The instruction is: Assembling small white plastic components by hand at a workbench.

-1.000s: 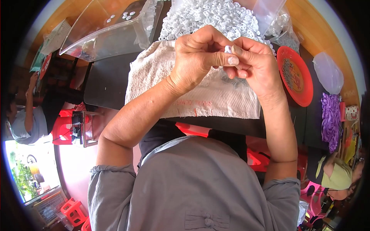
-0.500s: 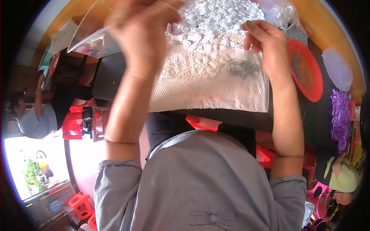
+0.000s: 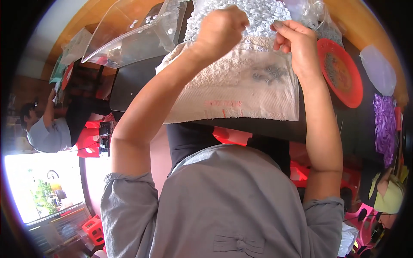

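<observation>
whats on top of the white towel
A heap of small white ring-shaped pieces lies on the far part of the white towel, with a grey smudge nearer. The left hand and right hand cover part of the heap.

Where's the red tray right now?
In the head view, the red tray lies on the dark table, just right of the right hand and the white towel.

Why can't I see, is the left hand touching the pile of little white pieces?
Cannot tell. In the head view the left hand is a fist in front of the pile of white pieces, hiding any contact or gap.
</observation>
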Tool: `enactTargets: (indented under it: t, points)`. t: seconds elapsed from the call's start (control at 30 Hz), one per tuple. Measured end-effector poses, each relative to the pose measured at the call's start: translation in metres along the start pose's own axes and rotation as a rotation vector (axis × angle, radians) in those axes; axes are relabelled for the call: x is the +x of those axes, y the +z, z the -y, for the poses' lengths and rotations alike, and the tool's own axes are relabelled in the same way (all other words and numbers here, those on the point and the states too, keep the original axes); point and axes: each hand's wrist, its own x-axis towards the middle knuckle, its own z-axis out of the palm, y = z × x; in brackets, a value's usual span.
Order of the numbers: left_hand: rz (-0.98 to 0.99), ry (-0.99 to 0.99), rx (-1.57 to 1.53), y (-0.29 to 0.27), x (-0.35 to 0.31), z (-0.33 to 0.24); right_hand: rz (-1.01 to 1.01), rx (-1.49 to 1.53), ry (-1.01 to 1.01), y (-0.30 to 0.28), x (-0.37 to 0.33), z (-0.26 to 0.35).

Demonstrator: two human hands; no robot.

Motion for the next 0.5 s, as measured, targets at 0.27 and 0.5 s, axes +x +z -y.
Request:
enactTargets:
  t: [0.27, 0.5]
  points:
    - [0.484, 0.032, 0.222, 0.029, 0.002, 0.017, 0.049, -0.042, 0.030, 0.001, 0.001, -0.004]
    - [0.494, 0.088, 0.115, 0.021, -0.006, 0.019, 0.057, -0.067, 0.025, 0.005, -0.001, -0.005]
